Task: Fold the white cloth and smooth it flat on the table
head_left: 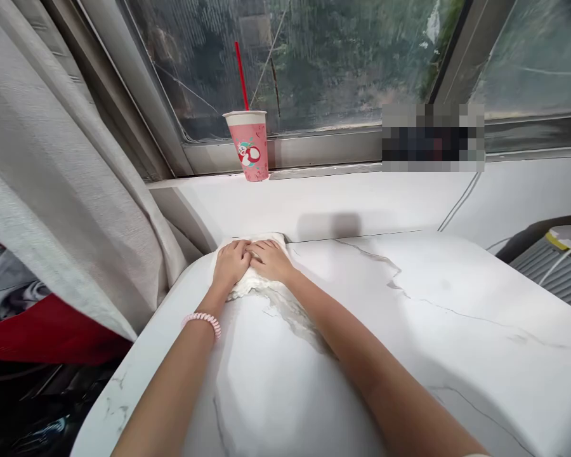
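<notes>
A crumpled white cloth [240, 289] lies at the far left edge of the white marble-patterned table [409, 355], against the wall below the window. My left hand [231, 261] presses on it, fingers bent over the fabric, with a pink coiled band [202, 322] around the wrist. Right beside it, touching, my right hand [269, 259] bears down on the same cloth with its fingers curved over it. Part of the cloth is hidden beneath both palms.
On the sill stands a pink paper cup [250, 149] with a red straw. A grey curtain [71, 165] hangs at the left beside the table's rounded edge. At the right are thin cables [459, 202] and a ridged grey object [552, 270]. A blurred patch covers something on the sill.
</notes>
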Motion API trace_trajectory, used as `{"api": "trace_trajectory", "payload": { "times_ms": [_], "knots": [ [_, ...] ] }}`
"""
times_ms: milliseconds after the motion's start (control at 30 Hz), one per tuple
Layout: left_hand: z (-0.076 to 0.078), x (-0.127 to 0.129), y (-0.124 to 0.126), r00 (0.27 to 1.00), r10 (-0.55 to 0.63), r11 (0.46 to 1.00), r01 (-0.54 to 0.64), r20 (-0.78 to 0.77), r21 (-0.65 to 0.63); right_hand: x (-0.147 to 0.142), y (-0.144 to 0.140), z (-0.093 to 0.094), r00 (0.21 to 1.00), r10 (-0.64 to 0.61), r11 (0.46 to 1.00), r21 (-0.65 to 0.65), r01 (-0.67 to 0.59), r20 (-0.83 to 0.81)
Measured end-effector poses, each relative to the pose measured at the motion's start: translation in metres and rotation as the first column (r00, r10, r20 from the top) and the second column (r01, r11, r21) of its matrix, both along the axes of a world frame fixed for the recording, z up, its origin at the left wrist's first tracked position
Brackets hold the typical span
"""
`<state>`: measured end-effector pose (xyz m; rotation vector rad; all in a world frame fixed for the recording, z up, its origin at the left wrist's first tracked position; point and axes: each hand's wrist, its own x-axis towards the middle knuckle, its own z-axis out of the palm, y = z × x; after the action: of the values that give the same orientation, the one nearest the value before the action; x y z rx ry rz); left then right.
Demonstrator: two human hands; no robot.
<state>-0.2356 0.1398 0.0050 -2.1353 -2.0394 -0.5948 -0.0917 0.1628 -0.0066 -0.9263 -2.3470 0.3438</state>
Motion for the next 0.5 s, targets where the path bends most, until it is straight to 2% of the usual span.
{"api": "trace_trajectory", "payload": {
  "times_ms": [233,367,500],
  "knots": [
    [-0.008,-0.007,0.008,0.998,-0.039,0.999,0.041,-0.044,0.035,-0.007,-0.009,-0.002,0.958,-0.26,0.966,0.043,0.256,0.125],
    [-0.012,-0.005,0.002,0.998,-0.043,0.998,0.045,-0.049,0.044,-0.002,-0.016,0.0,0.945,-0.259,0.966,0.074,0.249,0.2],
    [-0.008,0.006,-0.014,0.999,-0.044,0.999,0.044,-0.017,0.01,0.01,-0.028,0.003,0.95,-0.233,0.973,0.052,0.227,0.207]
  ]
}}
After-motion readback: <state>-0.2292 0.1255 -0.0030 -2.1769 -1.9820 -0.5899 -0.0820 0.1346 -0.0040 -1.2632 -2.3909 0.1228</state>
